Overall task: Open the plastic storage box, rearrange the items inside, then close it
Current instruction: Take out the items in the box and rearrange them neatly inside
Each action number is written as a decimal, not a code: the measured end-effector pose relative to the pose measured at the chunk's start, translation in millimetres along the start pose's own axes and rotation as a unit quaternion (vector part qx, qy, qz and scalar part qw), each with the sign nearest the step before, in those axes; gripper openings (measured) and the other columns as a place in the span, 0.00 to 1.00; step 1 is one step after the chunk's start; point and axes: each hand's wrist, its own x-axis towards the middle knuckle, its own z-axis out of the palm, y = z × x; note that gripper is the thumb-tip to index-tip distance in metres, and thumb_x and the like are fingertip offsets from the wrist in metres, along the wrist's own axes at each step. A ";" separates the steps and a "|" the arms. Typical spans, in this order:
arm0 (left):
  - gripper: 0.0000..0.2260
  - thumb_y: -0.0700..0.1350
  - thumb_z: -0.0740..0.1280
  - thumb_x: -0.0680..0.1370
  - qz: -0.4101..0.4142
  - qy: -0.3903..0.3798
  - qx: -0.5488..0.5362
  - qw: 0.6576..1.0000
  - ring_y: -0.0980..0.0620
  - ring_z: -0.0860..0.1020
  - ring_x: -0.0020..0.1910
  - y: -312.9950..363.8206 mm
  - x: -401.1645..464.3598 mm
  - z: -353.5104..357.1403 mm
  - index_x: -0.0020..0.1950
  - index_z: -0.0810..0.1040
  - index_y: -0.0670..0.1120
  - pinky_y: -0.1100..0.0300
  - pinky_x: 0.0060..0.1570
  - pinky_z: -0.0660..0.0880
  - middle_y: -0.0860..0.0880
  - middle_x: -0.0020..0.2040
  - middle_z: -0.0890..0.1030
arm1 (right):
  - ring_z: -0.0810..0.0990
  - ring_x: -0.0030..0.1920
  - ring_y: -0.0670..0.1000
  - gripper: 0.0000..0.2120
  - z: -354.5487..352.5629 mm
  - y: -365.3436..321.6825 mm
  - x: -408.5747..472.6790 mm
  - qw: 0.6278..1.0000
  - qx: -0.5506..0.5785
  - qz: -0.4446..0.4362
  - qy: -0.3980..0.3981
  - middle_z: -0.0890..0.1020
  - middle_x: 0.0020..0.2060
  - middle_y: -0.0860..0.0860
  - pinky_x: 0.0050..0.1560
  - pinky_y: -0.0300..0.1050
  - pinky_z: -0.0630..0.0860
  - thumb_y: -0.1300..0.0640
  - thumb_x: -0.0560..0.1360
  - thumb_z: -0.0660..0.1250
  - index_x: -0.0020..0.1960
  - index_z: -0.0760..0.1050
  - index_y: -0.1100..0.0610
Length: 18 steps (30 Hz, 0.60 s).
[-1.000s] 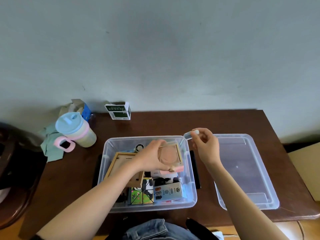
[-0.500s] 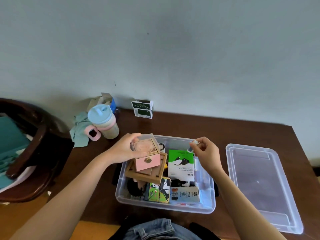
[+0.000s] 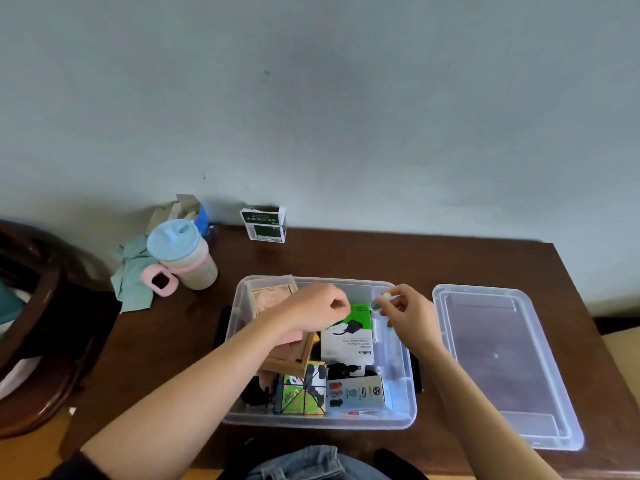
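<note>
1. While the lid (image 3: pixel 502 368) lies flat on the table (image 3: pixel 381 258) at lower right, just beside the box (image 3: pixel 322 422), the box sits open at bottom centre of the frame.
2. L hand (image 3: pixel 311 311) is over the box's upper-left part, fingers curled in; whether it grips anything, can't tell. Its forearm crosses the wood frame (image 3: pixel 294 362).
3. R hand (image 3: pixel 407 311) is over the box's upper-right part, thumb & forefinger pinching a small clear item w/ white tip (image 3: pixel 381 299); too small to name.
4. Inside the box: pink-and-wood drawer box (image 3: pixel 272 296) in the upper-left corner, green/white carton (image 3: pixel 349 336) in the middle, panda cube (image 3: pixel 304 389) & grey carton (image 3: pixel 356 391) along the lower edge, dark objects btwn them.
5. Upper left of frame, on the table: blue-lidded cup (image 3: pixel 180 252) w/ pink handle, teal cloth (image 3: pixel 131 275) touching it on the left, torn cardboard behind it.
6. Small green/white pack (image 3: pixel 265 225) stands upright at the table's far edge, by the wall.
7. Dark chair (image 3: pixel 38 323) at far left; denim at bottom centre.
</note>
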 end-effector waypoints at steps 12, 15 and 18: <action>0.23 0.34 0.60 0.77 -0.024 -0.079 0.265 0.961 0.41 0.68 0.66 13.1 60.3 69.5 0.72 0.64 0.44 0.48 0.59 0.69 0.43 0.71 0.65 | 0.79 0.33 0.47 0.04 -7.3 19.6 0.6 0.999 -0.038 -0.011 -0.010 0.82 0.33 0.46 0.37 0.47 0.78 0.52 0.72 0.68 0.39 0.75 0.47; 0.27 0.38 0.61 0.78 -0.040 -0.062 0.294 0.953 0.38 0.63 0.68 8.7 65.9 79.6 0.75 0.57 0.46 0.45 0.64 0.65 0.41 0.73 0.60 | 0.80 0.35 0.47 0.03 -8.6 22.6 2.1 0.998 -0.053 -0.016 -0.016 0.83 0.34 0.46 0.38 0.50 0.79 0.52 0.73 0.67 0.41 0.75 0.48; 0.28 0.46 0.62 0.79 -0.081 -0.064 0.279 0.955 0.39 0.59 0.71 3.8 69.8 82.4 0.76 0.54 0.46 0.42 0.67 0.61 0.41 0.74 0.58 | 0.80 0.35 0.50 0.03 -10.6 23.2 4.0 0.998 -0.051 -0.016 -0.021 0.83 0.35 0.48 0.38 0.51 0.79 0.52 0.73 0.67 0.41 0.75 0.48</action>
